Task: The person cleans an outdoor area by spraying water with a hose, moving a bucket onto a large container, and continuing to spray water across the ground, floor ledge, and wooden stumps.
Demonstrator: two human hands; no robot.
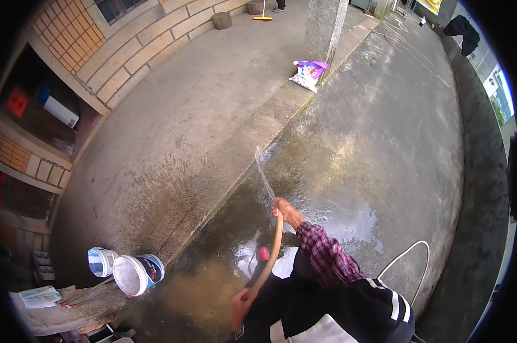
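Hose (277,244) in two hands (287,213) (241,306), two buckets (101,262) (138,275)

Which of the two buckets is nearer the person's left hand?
The dark-labelled bucket; the pale-blue bucket sits behind it, farther from the left hand.

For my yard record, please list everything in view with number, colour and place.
Held hose: 1, beige, lower centre
Other hose: count unclear, pale, right
Water stream: 1, clear, centre
Buckets: 2, white/blue, lower left
Bag: 1, purple/white, by pillar
Pillar: 1, grey, top
Broom: 1, yellow, top
Stump-like blocks: 2, brown, top
Bystander's foot: 1, dark, top
Cloth: 1, black, right wall
Shoe tip: 1, pink, lower centre
Sleeve: 1, reddish plaid, right arm
Left grip: 1, bare, on lower hose
Right grip: 1, bare, hose tip
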